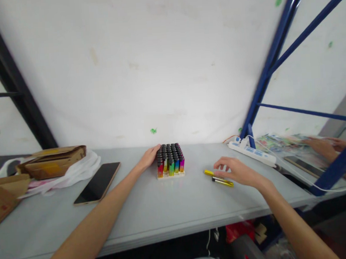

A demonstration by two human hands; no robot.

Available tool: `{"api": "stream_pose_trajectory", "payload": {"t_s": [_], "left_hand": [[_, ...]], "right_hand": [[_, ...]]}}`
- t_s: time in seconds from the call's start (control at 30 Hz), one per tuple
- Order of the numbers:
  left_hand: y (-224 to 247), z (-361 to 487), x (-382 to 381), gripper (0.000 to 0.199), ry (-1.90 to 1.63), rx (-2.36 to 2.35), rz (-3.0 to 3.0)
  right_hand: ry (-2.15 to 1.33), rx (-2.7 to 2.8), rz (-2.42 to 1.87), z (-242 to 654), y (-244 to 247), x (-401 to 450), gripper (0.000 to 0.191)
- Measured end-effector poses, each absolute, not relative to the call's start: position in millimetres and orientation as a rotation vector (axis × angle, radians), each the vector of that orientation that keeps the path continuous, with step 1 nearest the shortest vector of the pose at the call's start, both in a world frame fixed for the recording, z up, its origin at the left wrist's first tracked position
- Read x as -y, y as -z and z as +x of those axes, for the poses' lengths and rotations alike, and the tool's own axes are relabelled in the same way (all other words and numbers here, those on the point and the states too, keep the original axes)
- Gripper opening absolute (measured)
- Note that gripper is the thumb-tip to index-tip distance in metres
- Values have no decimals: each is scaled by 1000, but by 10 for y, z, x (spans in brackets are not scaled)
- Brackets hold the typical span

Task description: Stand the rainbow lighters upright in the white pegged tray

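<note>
A white tray (170, 176) full of upright lighters (171, 159) with black tops and coloured bodies stands mid-table. My left hand (150, 156) rests against the left side of this block, its fingertips partly hidden behind the lighters. To the right, two yellow lighters lie flat on the table. My right hand (229, 170) has its fingertips at the farther yellow lighter (209, 172), thumb and fingers curled in around its right end. Just in front of that hand lies the nearer yellow lighter (224, 182), which has a dark end.
A black phone (98, 183), a cardboard box (55, 163) and a white plastic bag (83, 167) sit at left. A white power strip (251, 153) lies by the blue frame (260, 88) at right. Another person's hands (322, 146) show beyond that frame.
</note>
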State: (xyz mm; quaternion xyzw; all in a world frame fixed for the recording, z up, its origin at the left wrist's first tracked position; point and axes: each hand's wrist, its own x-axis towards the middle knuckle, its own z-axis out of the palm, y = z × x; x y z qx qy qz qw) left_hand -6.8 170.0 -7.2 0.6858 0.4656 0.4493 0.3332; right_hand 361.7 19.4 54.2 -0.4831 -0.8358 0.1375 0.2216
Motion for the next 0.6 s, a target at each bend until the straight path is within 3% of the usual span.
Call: {"api": "stream_pose_trajectory", "payload": {"t_s": [0.27, 0.47, 0.6], "left_hand": [[103, -80, -1734, 69, -1169, -1200, 1796], [116, -86, -1751, 68, -1154, -1206, 1806], [112, -85, -1743, 68, -1152, -1213, 1816]], "right_hand": [[-363, 2269, -1451, 3834, -124, 6, 29], [-343, 2270, -1378, 3792, -212, 4, 33], [-520, 2196, -1280, 3776, -278, 7, 34]]}}
